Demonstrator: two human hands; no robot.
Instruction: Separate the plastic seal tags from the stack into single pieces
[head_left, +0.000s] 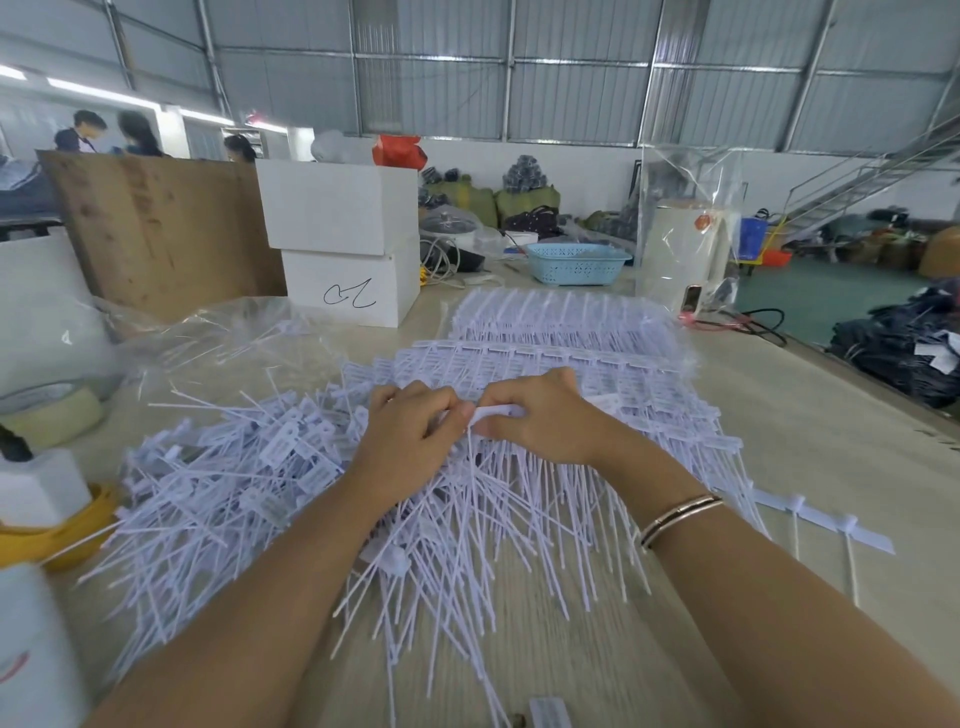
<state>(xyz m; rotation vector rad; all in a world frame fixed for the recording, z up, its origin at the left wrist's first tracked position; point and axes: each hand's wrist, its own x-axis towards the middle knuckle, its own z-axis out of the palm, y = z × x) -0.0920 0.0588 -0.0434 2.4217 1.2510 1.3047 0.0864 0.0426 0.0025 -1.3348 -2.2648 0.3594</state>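
Where hands (415, 421) (540, 415) meet — seemingly one tag (496, 412).

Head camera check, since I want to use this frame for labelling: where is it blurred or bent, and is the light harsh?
Head view: wide-angle bend curves the roof beams and table edge; the white roll at lower left is smeared; the loose tags are slightly soft; both hands, left and right, read clearly; light is even, with faint shadows.

Both forearms bare, no sleeves in view. Right wrist carries thin stacked bangles (680, 518), gold-toned with a dark band between. Left wrist unadorned.
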